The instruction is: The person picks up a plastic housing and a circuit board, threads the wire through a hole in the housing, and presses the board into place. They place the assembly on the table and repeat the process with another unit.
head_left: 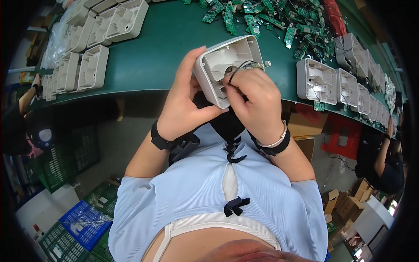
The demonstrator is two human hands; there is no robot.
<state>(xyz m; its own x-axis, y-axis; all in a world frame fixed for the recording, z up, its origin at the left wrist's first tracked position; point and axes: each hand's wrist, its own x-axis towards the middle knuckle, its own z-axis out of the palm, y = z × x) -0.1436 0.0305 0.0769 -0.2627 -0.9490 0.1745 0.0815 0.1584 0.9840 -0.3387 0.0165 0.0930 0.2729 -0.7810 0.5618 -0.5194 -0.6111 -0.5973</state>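
Observation:
An off-white plastic housing is held tilted above the table's near edge, its hollow side turned up. My left hand grips it from the left, with the thumb along the near end and fingers around the far left side. My right hand reaches into the hollow, its thumb and index finger pinched together at a thin black cable. Beyond the knuckles, a small circuit board sticks out over the housing's right rim. The fingertips themselves are partly hidden inside the housing.
A heap of green circuit boards covers the far part of the green table. More housings stand in rows at the left and right. Other people work at both sides. Crates stand on the floor.

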